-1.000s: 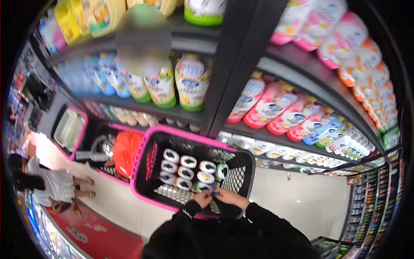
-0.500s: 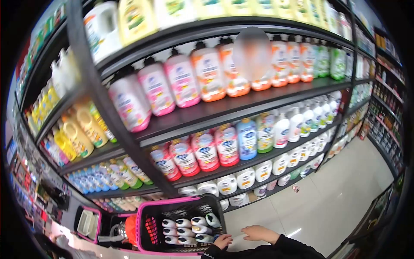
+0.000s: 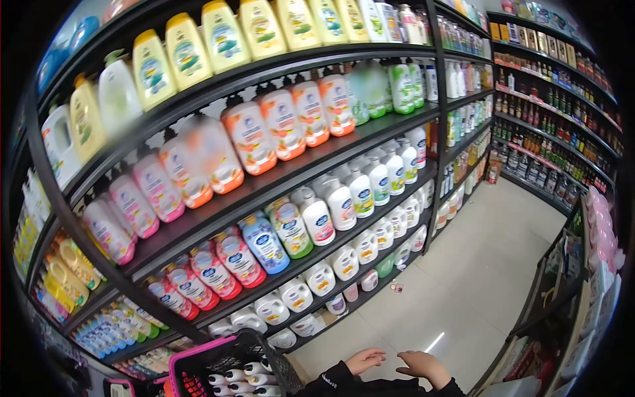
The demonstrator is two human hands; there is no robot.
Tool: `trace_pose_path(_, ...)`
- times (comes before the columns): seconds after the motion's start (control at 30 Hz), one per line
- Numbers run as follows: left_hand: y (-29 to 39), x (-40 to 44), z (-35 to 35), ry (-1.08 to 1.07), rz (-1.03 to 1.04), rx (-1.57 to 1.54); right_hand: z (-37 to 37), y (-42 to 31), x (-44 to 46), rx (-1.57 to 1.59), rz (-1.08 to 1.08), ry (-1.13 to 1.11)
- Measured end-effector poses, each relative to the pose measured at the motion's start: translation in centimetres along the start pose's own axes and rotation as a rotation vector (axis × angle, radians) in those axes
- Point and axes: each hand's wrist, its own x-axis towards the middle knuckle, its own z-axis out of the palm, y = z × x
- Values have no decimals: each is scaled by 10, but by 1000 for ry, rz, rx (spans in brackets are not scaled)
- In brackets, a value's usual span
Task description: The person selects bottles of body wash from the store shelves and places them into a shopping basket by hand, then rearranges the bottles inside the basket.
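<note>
Above the tiled floor, my left hand is held out with its fingers stretched and nothing in it. My right hand is close beside it, also open, the two apart by a small gap. To the left of my left hand stands a black shopping basket with a pink rim, cut off by the lower edge of the view. Several white bottles with dark caps lie in it. Neither hand touches the basket or the shelves.
A black shelf rack runs along the left, holding yellow bottles, orange pump bottles, red bottles and white jugs. Pink packages stand on the right. More shelves with bottles close off the far end.
My view has turned right, so the basket now sits lower and farther left. My left hand has come away from beside the basket toward my right hand.
</note>
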Motion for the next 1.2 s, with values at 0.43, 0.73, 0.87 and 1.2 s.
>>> trace_pose_path(0.43,62,141,-35,-318,38,81,-62,72,30,246,282,43)
trace_pose_path(0.73,153,221,-109,-160,144,219,-179,118,169,29,-17,159)
trace_pose_path(0.87,185,234,-132,-61,168,177,-208,126,206,27,-46,170)
trace_pose_path(1.2,248,289,-143,118,192,152,-263,180,245,98,-204,56)
